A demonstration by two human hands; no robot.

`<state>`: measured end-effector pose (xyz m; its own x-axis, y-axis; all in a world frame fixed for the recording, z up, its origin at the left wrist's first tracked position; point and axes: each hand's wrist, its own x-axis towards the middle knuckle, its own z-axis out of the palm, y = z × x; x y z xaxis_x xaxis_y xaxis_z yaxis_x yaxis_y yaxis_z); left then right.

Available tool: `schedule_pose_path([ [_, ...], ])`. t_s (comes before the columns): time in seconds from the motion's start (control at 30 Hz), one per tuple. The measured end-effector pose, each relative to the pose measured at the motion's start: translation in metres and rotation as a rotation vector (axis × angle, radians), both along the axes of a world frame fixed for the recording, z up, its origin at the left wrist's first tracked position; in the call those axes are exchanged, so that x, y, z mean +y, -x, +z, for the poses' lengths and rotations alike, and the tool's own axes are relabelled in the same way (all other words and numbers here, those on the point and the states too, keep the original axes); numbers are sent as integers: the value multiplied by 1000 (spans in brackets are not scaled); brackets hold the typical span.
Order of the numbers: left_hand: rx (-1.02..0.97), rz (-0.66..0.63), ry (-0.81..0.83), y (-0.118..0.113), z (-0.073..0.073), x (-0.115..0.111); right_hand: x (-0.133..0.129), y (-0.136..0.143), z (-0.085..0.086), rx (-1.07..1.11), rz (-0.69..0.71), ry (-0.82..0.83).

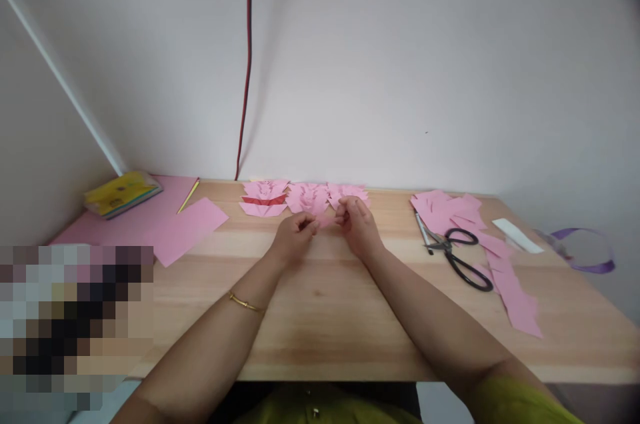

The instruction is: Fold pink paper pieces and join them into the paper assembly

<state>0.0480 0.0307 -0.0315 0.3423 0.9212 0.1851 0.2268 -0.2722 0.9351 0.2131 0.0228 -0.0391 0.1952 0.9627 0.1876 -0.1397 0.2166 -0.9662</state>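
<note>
A small pink paper piece (pixel 327 220) shows between my two hands, over the middle of the wooden table. My left hand (pixel 296 236) has its fingers curled and pressed together at the left side of this piece. On the other side, my right hand (pixel 359 227) is closed, with thumb and fingers pinched at the paper's right edge. Just behind my hands, rows of folded pink paper pieces (pixel 306 197) lie along the wall, with one red piece (pixel 264 201) among those at the left.
Black-handled scissors (pixel 449 248), a pen (pixel 424 232) and pink paper scraps (pixel 515 297) lie on the table (pixel 320 337) at right, near a white strip (pixel 517 236). At left are pink sheets (pixel 189 231), a pencil (pixel 189 196) and a yellow pouch (pixel 123 195).
</note>
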Motion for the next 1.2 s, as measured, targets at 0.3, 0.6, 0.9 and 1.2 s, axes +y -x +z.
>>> schedule_pose_path([
  [0.3,-244,-26,130,-5,-15,-2,-13,13,-11,-387,142,-85],
  [0.6,-248,7,112,-5,-27,-1,-10,18,-12,-340,157,-66],
  [0.9,-312,-49,159,0,-25,-2,-10,36,-14,-422,-13,1],
  [1.2,-327,-47,196,3,-25,-2,-9,33,-16,-420,21,-43],
])
